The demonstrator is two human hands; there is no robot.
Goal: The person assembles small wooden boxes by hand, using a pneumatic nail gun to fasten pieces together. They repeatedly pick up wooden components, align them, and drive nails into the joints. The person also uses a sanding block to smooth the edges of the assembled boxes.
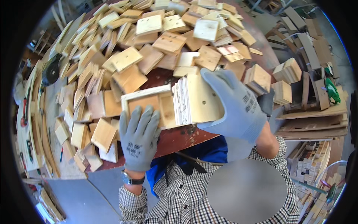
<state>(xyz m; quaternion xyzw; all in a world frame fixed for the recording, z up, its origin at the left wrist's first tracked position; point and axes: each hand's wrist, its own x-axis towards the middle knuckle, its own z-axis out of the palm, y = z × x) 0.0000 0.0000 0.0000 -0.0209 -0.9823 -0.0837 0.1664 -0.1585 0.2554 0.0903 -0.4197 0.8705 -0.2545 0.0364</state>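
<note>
From the head camera, my left hand (pixel 139 137), in a grey glove, lies flat with fingers spread on the near edge of a shallow wooden box frame (pixel 147 102); it grips nothing; just to its right my right hand (pixel 233 106) closes around a stack of thin plywood squares (pixel 195 99) standing on edge against the frame; beyond both hands a heap of plywood pieces (pixel 149 41) covers the dark red table (pixel 179 136).
</note>
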